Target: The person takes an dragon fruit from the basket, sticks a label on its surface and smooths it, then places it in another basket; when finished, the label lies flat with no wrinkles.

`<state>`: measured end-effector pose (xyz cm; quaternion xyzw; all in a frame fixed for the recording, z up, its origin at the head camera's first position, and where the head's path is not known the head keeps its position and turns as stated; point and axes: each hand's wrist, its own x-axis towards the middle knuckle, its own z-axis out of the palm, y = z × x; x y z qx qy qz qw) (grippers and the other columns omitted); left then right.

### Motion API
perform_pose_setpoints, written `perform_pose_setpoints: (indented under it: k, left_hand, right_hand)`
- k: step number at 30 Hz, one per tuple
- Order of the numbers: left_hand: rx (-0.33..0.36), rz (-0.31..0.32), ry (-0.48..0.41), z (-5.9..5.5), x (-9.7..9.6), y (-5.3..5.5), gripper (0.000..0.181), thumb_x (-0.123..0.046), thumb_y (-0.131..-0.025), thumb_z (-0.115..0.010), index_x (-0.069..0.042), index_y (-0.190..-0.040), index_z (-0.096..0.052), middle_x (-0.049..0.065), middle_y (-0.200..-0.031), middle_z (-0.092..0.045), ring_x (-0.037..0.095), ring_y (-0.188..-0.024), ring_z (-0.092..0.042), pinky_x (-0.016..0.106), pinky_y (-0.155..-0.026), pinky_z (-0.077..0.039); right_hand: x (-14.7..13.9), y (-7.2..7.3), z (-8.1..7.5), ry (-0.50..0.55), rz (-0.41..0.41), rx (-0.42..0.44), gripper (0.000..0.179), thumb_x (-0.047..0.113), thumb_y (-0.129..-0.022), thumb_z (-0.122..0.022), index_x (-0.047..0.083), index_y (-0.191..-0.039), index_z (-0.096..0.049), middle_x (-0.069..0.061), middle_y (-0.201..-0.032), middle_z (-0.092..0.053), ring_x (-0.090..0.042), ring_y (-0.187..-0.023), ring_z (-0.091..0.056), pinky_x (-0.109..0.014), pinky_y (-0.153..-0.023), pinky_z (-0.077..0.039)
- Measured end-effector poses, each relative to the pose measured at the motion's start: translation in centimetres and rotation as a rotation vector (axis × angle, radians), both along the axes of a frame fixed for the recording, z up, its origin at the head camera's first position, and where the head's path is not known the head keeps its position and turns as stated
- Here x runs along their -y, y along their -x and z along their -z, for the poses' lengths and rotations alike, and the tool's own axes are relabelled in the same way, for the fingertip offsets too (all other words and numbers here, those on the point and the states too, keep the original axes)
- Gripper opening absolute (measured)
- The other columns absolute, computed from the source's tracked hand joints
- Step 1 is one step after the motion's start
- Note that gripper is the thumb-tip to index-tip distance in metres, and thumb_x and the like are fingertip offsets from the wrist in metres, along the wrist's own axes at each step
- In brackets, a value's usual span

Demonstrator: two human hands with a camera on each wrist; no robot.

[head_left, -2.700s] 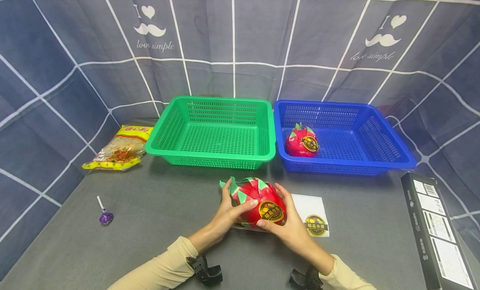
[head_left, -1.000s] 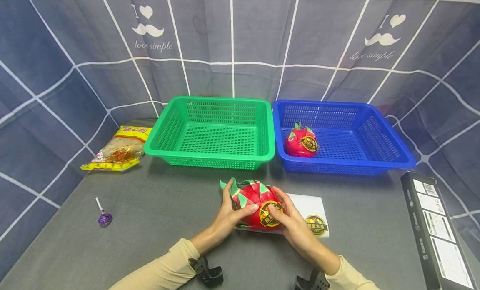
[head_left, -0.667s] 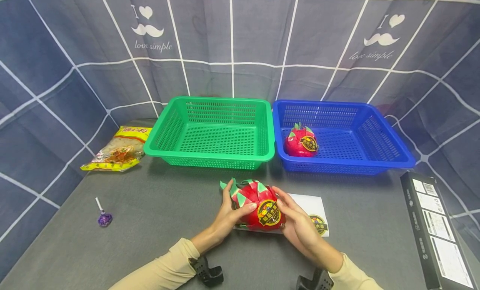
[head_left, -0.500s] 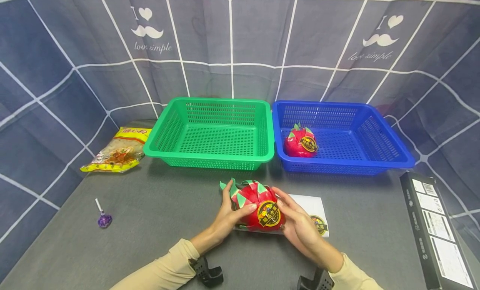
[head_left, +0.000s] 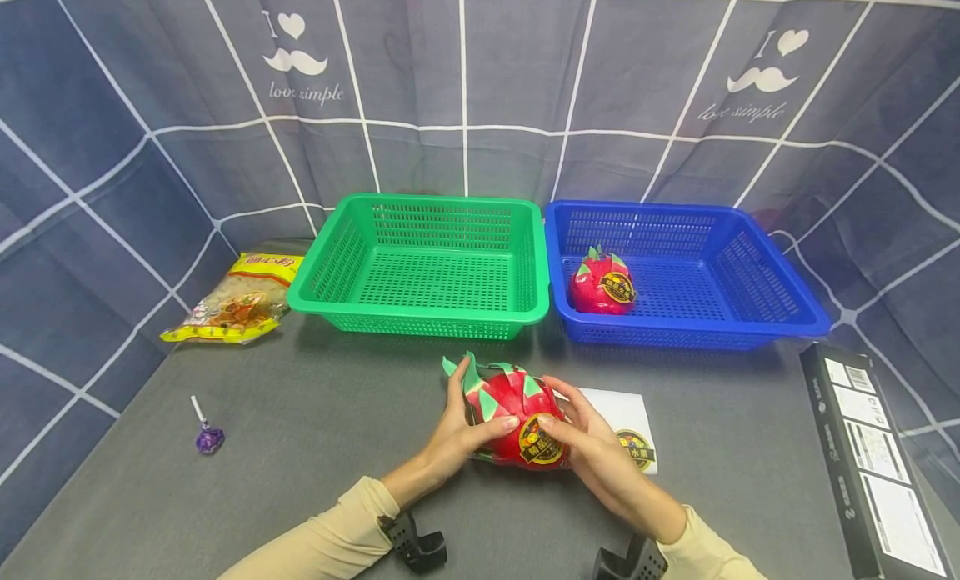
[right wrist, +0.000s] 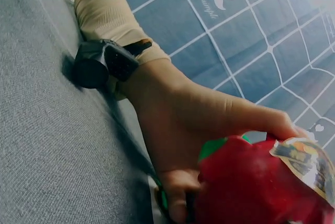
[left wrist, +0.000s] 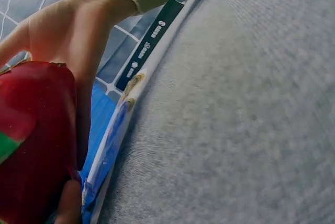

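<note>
A red dragon fruit (head_left: 501,397) with green leaf tips is held between both hands at the front middle, its leafy end toward the left. My left hand (head_left: 454,434) grips its left side, thumb across the front and fingers round the back. On the other side my right hand (head_left: 600,447) holds it, the thumb lying on the upper part of a round black-and-gold sticker (head_left: 542,447) on the fruit. Behind and right of the fruit lies a white sheet (head_left: 618,407) with another such sticker (head_left: 636,448), partly covered by the right hand. The right wrist view shows the fruit (right wrist: 251,182) against the palm.
A green basket (head_left: 420,319) and a blue basket (head_left: 697,323) stand side by side at the back. In the blue one sits another stickered dragon fruit (head_left: 596,292). A yellow food bag (head_left: 243,301) and a purple lollipop (head_left: 209,438) lie left; a long black box (head_left: 832,447) lies right.
The fruit has turned and come slightly toward me. My right thumb has shifted from the sticker's right edge onto its upper part. The left hand keeps its grip.
</note>
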<state>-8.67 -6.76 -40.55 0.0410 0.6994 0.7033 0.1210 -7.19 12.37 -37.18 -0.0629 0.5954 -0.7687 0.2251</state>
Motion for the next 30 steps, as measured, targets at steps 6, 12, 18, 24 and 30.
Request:
perform_pose_setpoints:
  k: [6,12,18,24,30]
  left_hand:
    - [-0.045,0.033,-0.014,0.08,0.02,-0.04,0.102,-0.034,-0.071,-0.071,-0.028,-0.143,0.000,0.015,-0.129,-0.042,0.025,-0.115,-0.046,0.036,-0.092,-0.046]
    - [-0.087,0.077,-0.024,0.16,0.07,-0.09,0.103,-0.033,-0.070,-0.072,-0.032,-0.143,0.000,0.014,-0.127,-0.044,0.022,-0.112,-0.049,0.031,-0.090,-0.045]
    - [-0.148,0.118,-0.040,0.13,0.12,-0.21,0.106,-0.027,-0.069,-0.075,-0.033,-0.143,0.000,0.014,-0.127,-0.044,0.021,-0.111,-0.049,0.030,-0.087,-0.047]
    - [-0.179,0.148,-0.035,0.15,0.15,-0.39,0.108,-0.023,-0.067,-0.077,-0.034,-0.142,0.000,0.012,-0.126,-0.044,0.021,-0.112,-0.048,0.030,-0.087,-0.047]
    - [-0.204,0.167,-0.040,0.19,0.17,-0.38,0.110,-0.024,-0.067,-0.077,-0.034,-0.143,0.001,0.013,-0.128,-0.042,0.021,-0.112,-0.048,0.029,-0.088,-0.047]
  right_hand:
    - [-0.14,0.26,0.55,-0.055,-0.075,-0.038,0.074,0.011,-0.082,-0.063,0.010,-0.139,-0.016,-0.013,-0.134,-0.033,-0.013,-0.113,-0.048,-0.032,-0.090,-0.046]
    - [-0.20,0.27,0.73,-0.085,-0.099,-0.046,0.080,0.010,-0.078,-0.067,0.011,-0.139,-0.016,-0.017,-0.136,-0.030,-0.016,-0.114,-0.048,-0.032,-0.092,-0.044]
    - [-0.38,0.17,0.74,-0.052,-0.136,-0.015,0.084,0.006,-0.075,-0.068,0.009,-0.140,-0.015,-0.010,-0.134,-0.036,-0.015,-0.115,-0.047,-0.030,-0.094,-0.042]
    - [-0.60,0.15,0.58,-0.018,-0.209,0.057,0.086,0.004,-0.075,-0.066,0.011,-0.142,-0.013,-0.003,-0.130,-0.041,-0.015,-0.115,-0.047,-0.030,-0.095,-0.040]
    - [-0.63,0.18,0.33,-0.036,-0.224,0.051,0.088,0.004,-0.075,-0.068,0.013,-0.143,-0.013,-0.007,-0.135,-0.036,-0.017,-0.117,-0.044,-0.030,-0.095,-0.041]
